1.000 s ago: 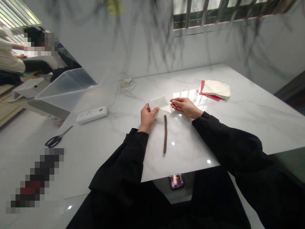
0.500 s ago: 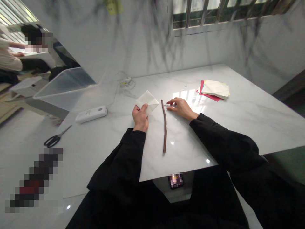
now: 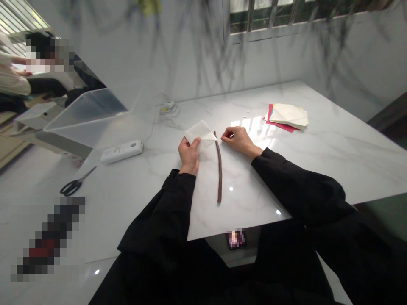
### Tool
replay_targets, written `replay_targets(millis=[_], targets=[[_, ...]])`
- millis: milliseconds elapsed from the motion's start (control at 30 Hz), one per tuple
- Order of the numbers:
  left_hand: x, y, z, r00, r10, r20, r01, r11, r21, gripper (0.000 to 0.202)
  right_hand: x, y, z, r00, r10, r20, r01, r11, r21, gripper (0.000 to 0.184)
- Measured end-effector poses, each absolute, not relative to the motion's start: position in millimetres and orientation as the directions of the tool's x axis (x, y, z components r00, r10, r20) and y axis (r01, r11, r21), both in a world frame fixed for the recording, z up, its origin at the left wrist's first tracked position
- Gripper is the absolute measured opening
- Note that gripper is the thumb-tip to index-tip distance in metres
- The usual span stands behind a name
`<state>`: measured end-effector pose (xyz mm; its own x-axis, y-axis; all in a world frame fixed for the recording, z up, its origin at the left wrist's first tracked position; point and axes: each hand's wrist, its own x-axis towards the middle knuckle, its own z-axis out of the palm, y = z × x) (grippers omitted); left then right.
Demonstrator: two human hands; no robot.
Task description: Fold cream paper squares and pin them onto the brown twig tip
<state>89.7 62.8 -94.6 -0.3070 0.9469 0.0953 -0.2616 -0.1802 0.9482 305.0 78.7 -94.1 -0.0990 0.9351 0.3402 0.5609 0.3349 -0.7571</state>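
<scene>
My left hand pinches the near corner of a folded white paper and holds it just above the white marble table. A thin brown stick lies on the table between my hands, pointing away from me, its far end beside the paper. My right hand rests on the table to the right of the stick's far end, with fingertips curled together as if pinching something too small to make out.
A stack of red, yellow and cream papers lies at the far right. A white rectangular device, black scissors and a clear plastic bin are on the left. A small corded object sits at the back. Another person sits far left.
My left hand carried the white paper off the stick to the left, then a little back toward it. My right hand dropped to the table and its fingers curled together.
</scene>
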Motion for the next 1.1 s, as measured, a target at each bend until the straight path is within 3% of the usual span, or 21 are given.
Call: replay_targets(millis=[533,833,967,1100], targets=[[95.9,52.8,-92.8,-0.251,0.933,0.257,-0.009,-0.268,0.963,0.037,318.6,82.2,-98.8,-0.090,0.967,0.237,0.151,0.249,-0.957,0.019],[98.1,50.1,-89.8,-0.190,0.961,0.203,-0.111,-0.227,0.968,0.037,311.2,64.6,-83.0,-0.083,0.993,0.087,-0.179,0.071,-0.981,0.040],[99.5,50.8,-90.6,-0.155,0.971,0.182,-0.183,-0.209,0.961,0.044,310.5,63.3,-82.7,-0.081,0.994,0.075,-0.208,0.056,-0.976,0.043],[101.6,51.5,-91.9,-0.146,0.975,0.169,-0.191,-0.195,0.962,0.045,313.2,62.0,-85.3,-0.111,0.987,0.113,-0.131,0.099,-0.986,0.041]])
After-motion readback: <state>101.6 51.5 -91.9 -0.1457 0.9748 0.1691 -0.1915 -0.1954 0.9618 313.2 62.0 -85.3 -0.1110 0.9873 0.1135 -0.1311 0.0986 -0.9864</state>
